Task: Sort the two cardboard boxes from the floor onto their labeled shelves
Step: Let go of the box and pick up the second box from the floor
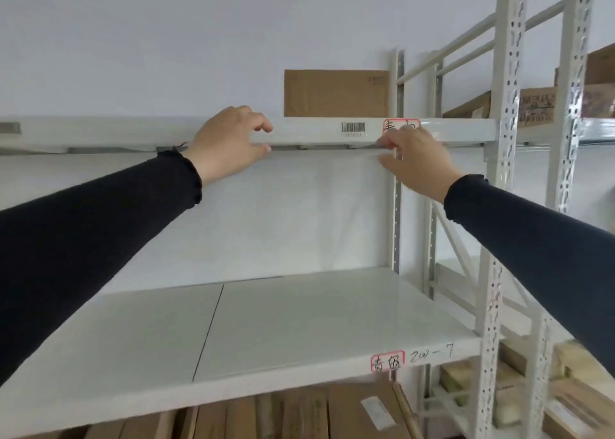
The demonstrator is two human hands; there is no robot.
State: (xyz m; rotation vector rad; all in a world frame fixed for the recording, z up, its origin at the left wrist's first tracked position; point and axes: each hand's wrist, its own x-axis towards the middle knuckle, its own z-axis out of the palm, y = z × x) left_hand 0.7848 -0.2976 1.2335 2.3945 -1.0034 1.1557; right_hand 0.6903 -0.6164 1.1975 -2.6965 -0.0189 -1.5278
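Observation:
A brown cardboard box (336,93) stands on the upper shelf (133,132), pushed back toward the wall beside the right rear post. My left hand (229,144) hovers in front of the shelf's front beam, left of the box, fingers curled apart and holding nothing. My right hand (416,162) is raised below the box's right end, partly covering a red-bordered label (401,126) on the beam; it also holds nothing. A barcode sticker (353,128) sits between my hands. No second loose box shows.
The middle shelf (233,332) below is bare white panel, with a red-bordered label (387,361) and handwriting on its front edge. More cardboard boxes (332,412) lie beneath it. A perforated upright (499,205) stands at right, with a neighbouring rack of boxes (535,106) beyond.

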